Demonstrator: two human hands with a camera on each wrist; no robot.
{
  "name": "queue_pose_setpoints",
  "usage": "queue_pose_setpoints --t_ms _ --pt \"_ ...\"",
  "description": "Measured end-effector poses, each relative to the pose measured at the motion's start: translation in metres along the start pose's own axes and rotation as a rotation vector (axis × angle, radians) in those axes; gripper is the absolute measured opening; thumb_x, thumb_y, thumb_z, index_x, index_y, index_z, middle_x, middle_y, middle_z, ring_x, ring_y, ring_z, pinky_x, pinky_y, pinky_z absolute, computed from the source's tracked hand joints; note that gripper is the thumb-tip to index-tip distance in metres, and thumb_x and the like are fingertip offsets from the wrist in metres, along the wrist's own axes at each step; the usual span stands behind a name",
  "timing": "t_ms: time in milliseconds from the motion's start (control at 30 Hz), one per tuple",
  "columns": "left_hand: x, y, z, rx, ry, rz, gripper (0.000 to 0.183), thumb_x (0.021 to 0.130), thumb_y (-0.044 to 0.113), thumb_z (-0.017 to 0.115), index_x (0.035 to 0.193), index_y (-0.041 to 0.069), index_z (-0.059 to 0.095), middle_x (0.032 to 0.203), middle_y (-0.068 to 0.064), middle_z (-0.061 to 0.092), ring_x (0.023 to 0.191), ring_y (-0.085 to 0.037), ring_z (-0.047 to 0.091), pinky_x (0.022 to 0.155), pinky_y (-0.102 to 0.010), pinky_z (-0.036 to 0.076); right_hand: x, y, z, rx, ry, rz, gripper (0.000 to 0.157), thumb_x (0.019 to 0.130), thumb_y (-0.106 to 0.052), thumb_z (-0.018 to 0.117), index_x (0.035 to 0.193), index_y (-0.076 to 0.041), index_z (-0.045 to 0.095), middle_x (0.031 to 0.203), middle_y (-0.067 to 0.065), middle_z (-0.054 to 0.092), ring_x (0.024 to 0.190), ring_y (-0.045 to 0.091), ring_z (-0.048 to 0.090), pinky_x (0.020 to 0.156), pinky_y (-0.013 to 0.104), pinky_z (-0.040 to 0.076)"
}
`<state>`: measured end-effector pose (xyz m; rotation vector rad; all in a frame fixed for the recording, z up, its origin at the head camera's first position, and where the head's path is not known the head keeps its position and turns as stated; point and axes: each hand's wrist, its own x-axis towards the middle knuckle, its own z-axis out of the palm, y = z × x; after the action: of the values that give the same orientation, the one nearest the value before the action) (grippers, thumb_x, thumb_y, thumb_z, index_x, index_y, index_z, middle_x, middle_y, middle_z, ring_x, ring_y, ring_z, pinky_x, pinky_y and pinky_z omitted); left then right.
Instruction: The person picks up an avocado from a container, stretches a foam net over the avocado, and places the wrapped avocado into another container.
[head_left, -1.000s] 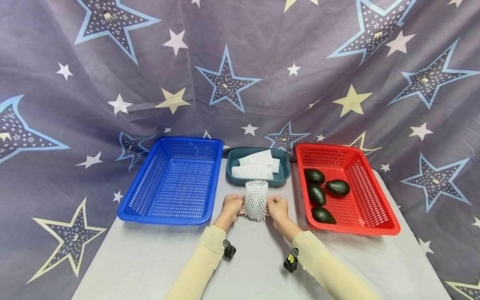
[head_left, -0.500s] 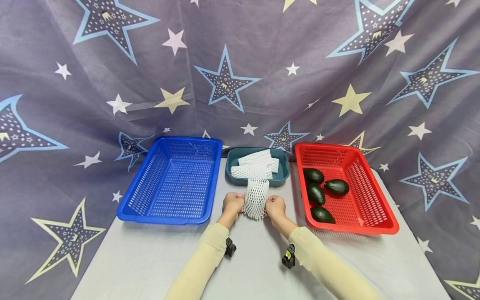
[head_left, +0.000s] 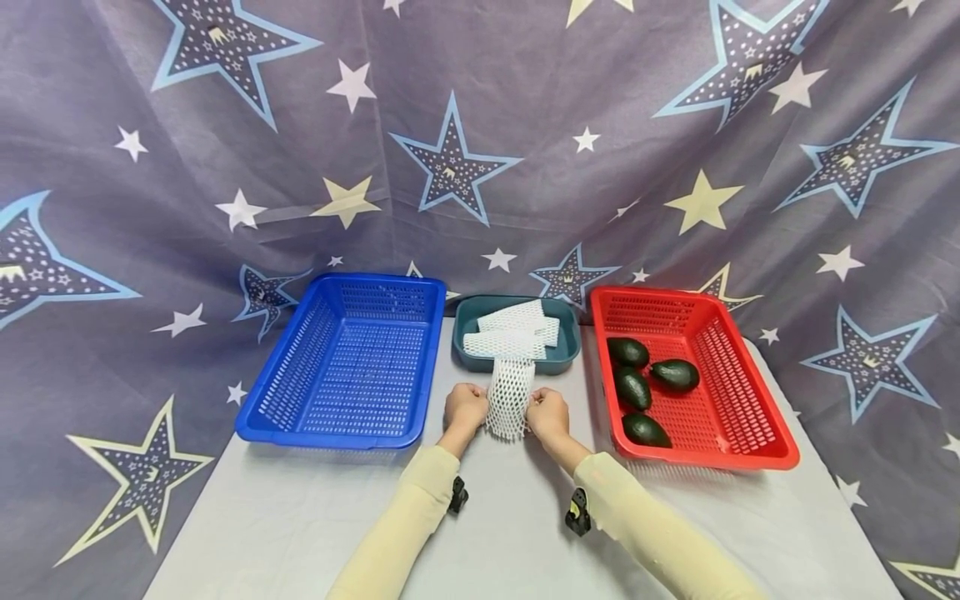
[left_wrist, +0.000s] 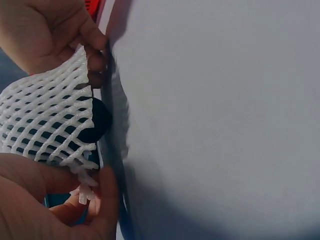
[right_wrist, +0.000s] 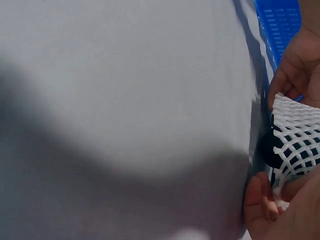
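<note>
A white foam net sleeve [head_left: 512, 396] lies between both hands over the table, its far end reaching the teal tray's front rim. Inside it sits a dark avocado [left_wrist: 101, 120], whose rounded end shows at the sleeve's near opening in both wrist views. My left hand [head_left: 466, 407] pinches the left edge of that opening; thumb and fingers [left_wrist: 107, 200] hold the mesh strands. On the opposite edge, my right hand [head_left: 550, 413] pinches the mesh, seen low in the right wrist view, where the sleeve [right_wrist: 300, 130] is partly cut off.
Behind the hands stands the teal tray [head_left: 567, 360] with several flat foam sleeves [head_left: 504, 343]. To the left is a blue basket [head_left: 333, 439] with nothing seen inside. A red basket [head_left: 738, 400] on the right holds several avocados [head_left: 674, 375].
Both hands have drawn slightly closer together and a little away from me. The sleeve's opening looks less stretched sideways, and its far end now overlaps the tray's rim a bit more.
</note>
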<state>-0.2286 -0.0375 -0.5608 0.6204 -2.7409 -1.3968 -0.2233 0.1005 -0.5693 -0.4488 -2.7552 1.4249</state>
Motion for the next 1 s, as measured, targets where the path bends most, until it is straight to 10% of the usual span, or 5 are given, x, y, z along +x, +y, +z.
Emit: queue_pose_setpoints --t_ms 467,733,1000 --pt "0.003 -0.007 0.001 -0.068 0.050 0.109 0.011 0.087 0.013 0.076 0.095 0.007 0.077 0.092 -0.014 0.072 0.089 -0.029 0.067 0.082 -0.041 0.054 -0.002 0.000 -0.004 0.026 0.050 -0.052 0.016 0.085 0.003 0.058 0.092 -0.001 0.071 0.083 0.012 0.069 0.080 0.026 0.063 0.074 0.036 0.051" --pt "0.006 -0.016 0.005 -0.395 -0.140 0.042 0.015 0.096 0.005 0.064 0.102 -0.004 0.074 0.088 -0.011 0.075 0.061 -0.007 0.059 0.057 -0.023 0.056 -0.003 0.002 -0.005 0.335 -0.120 -0.004 0.030 0.088 0.014 0.047 0.106 0.009 0.070 0.076 0.006 0.060 0.059 0.021 0.065 0.055 0.033 0.061" --pt "0.004 -0.020 -0.005 -0.608 -0.349 -0.069 0.042 0.105 0.029 0.057 0.127 -0.006 0.066 0.091 -0.004 0.071 0.078 -0.009 0.065 0.075 -0.027 0.062 -0.008 -0.005 -0.025 0.453 -0.370 0.012 0.053 0.083 0.018 0.047 0.136 0.013 0.054 0.098 0.016 0.066 0.075 0.013 0.059 0.073 0.032 0.060"
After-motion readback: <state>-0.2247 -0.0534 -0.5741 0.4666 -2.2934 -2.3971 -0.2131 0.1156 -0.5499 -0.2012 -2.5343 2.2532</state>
